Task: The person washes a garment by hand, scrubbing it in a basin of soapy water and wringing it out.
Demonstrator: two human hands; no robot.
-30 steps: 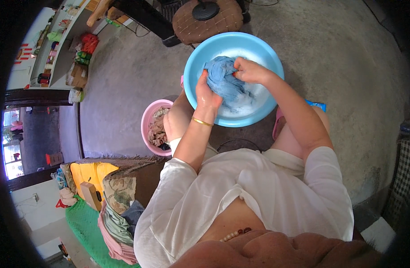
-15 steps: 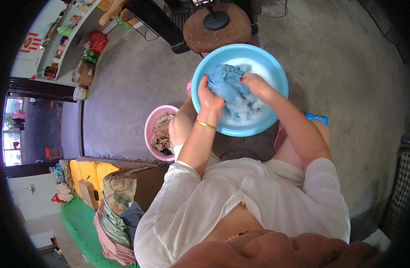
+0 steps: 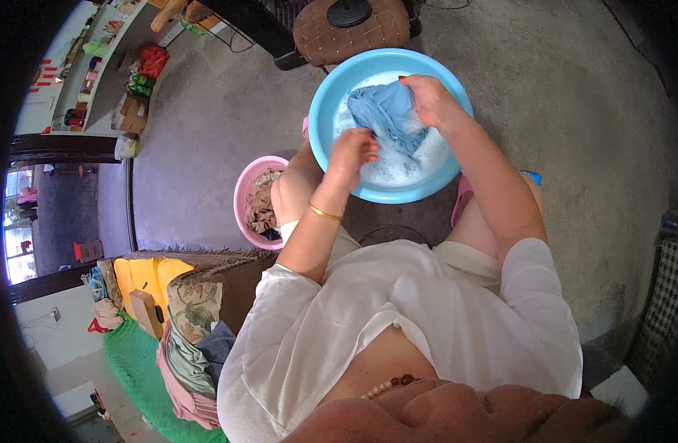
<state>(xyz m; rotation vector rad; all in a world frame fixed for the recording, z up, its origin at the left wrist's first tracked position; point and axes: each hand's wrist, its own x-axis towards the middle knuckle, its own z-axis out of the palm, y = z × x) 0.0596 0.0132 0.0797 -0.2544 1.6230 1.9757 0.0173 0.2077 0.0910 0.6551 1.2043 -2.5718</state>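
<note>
While the wet, light blue, crumpled cloth [image 3: 383, 111] lies bunched among white suds [image 3: 392, 173] in the wide, round, light blue plastic basin [image 3: 401, 196], you have both hands over it. Your right hand [image 3: 433, 101] is at the cloth's upper right edge, its fingers reaching along that edge with a red-nailed fingertip at the top; whether they pinch the fabric, you cannot tell from this view. Your left hand [image 3: 349, 155] is at the basin's near left side, just beside the cloth's lower left part, its fingers loosely bent and a little spread, blurred at the tips; contact with the cloth cannot be made out. A thin gold-coloured bangle [image 3: 325, 213] circles your left wrist. Left of your knee, a smaller round pink plastic tub [image 3: 241, 199] holds a heap of beige and brown fabric [image 3: 260, 207]. Just beyond the blue basin is a brown, padded, quilted seat [image 3: 317, 37] with a round black base [image 3: 348, 12] on it. Past your right knee, part of a bright blue packet [image 3: 532, 176] shows. Farther left, a small brown cardboard box [image 3: 145, 311] leans against bright yellow fabric [image 3: 158, 273], near a textured green cover [image 3: 136, 369].
</note>
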